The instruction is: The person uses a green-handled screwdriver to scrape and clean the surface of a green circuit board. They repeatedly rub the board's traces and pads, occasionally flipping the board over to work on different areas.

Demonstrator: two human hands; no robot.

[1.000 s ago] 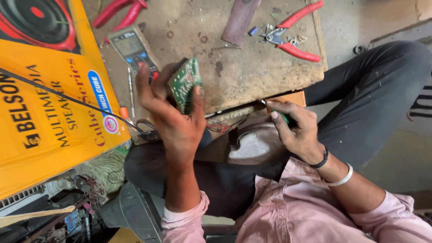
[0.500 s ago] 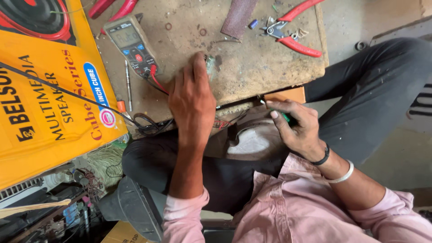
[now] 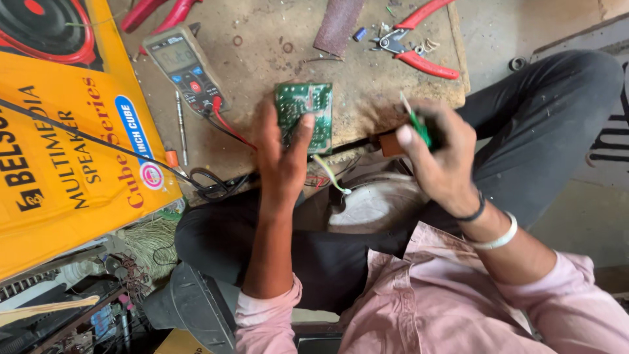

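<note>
Two hands are busy: your left hand (image 3: pixel 283 157) pinches the green rectangular circuit board (image 3: pixel 303 117) flat over the worn brown desk (image 3: pixel 367 72), while your right hand (image 3: pixel 440 157) closes on a thin green-handled tool (image 3: pixel 415 121). Farther off lie a grey multimeter (image 3: pixel 183 69) and red-handled pliers (image 3: pixel 419 39).

Pink shirt sleeves, dark trousers, white and black bands at the right wrist

Single head-mounted camera, aimed steeply downward at close range. The field covers the worn wooden work board (image 3: pixel 262 72) ahead, the seated person's lap below, and adjacent floor at right.
</note>
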